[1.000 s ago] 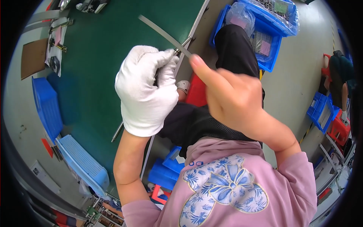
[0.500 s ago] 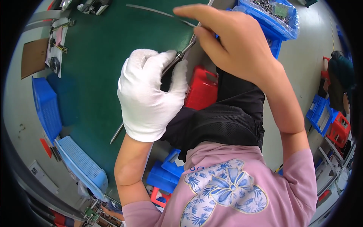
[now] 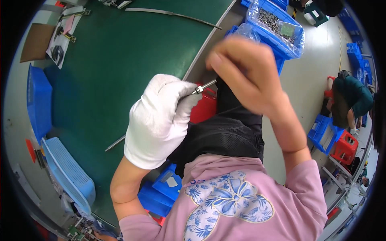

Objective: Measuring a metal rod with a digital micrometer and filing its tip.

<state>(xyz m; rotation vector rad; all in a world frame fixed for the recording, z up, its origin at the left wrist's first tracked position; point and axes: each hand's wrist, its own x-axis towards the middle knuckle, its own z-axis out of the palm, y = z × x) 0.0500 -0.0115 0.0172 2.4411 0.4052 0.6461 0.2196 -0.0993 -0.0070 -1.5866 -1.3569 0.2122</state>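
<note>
My left hand (image 3: pixel 155 120), in a white glove, is closed around a slim metal rod (image 3: pixel 208 84) in front of my lap. One end sticks out past the thumb and index finger, with a shiny collar (image 3: pixel 199 89) on it close to the fingertips. What appears to be the same rod's other end comes out below the glove, over the green table. My bare right hand (image 3: pixel 247 72) is in the air, to the right of the rod's collared end and apart from it. Its fingers look curled but are smeared by motion; whether they hold anything is hidden.
A long flat metal strip (image 3: pixel 173 14) lies on the green table (image 3: pixel 100 80). Blue bins (image 3: pixel 40 102) and a light blue basket (image 3: pixel 72 168) line its left side. At upper right, a blue crate (image 3: pixel 297 50) holds small metal parts. Another person (image 3: pixel 354 96) is at far right.
My right hand has moved down, away from the rod's end, and its outstretched index finger has curled in. My left hand has lowered slightly with the rod; the view has shifted.
</note>
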